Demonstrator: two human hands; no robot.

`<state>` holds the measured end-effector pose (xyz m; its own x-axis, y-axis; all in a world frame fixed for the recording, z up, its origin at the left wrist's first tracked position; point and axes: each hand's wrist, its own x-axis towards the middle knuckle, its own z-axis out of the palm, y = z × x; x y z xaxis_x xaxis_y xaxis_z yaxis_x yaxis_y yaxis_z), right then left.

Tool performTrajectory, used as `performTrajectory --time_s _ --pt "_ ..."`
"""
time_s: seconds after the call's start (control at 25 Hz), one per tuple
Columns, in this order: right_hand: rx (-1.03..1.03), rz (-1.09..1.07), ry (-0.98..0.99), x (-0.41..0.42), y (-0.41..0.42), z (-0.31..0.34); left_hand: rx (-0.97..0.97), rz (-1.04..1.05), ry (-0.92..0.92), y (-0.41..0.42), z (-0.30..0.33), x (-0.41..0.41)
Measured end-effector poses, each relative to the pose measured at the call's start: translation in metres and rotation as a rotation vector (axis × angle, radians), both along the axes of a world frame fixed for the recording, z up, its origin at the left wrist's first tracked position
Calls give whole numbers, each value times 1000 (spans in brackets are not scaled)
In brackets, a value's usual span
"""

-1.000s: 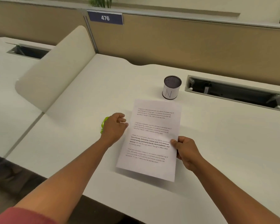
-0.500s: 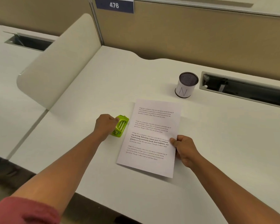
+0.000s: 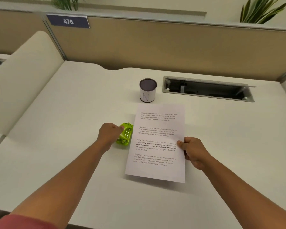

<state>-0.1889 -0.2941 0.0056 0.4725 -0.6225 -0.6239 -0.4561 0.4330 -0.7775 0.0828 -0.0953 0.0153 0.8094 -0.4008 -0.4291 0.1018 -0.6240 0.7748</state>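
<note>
In the head view, I see my left hand (image 3: 110, 133) curled round the left side of the green hole punch (image 3: 126, 135). The fingers are tucked under and out of sight, and the thumb lies on top of it. The punch sits on the surface (image 3: 73, 113) directly under those fingers, and its right side is just beside the left edge of the printed sheet (image 3: 157, 128); I cannot tell whether the edge sits in the slot.

My right hand (image 3: 194, 151) pinches the sheet at its right edge about halfway down, with the thumb on the printed face and the other fingers curled beneath. The sheet spans the gap between the two hands, text side up. Its near edge is raised a little off the surface and throws a shadow.

Beyond the fingers, close to the sheet's far edge, stands a white can with a dark lid (image 3: 148, 90). To its right, well away from my right fingers, is an open cable slot (image 3: 208, 90). A tan partition (image 3: 172, 47) behind them carries a sign reading 476 (image 3: 68, 21).
</note>
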Motion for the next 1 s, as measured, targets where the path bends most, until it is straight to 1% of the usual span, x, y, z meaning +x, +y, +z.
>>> performTrajectory --time_s 0.24,0.4,0.68,1.0 --pt "5 -66 54 -87 -52 6 -13 -86 56 -61 -9 -74" --pt "42 -68 63 -120 -64 1 13 -92 75 -78 -18 -105" --pt "81 -81 69 -134 -65 -14 68 -97 46 -85 -27 -123" --pt "98 -78 62 -125 -62 -19 76 -109 19 -84 -26 -125"
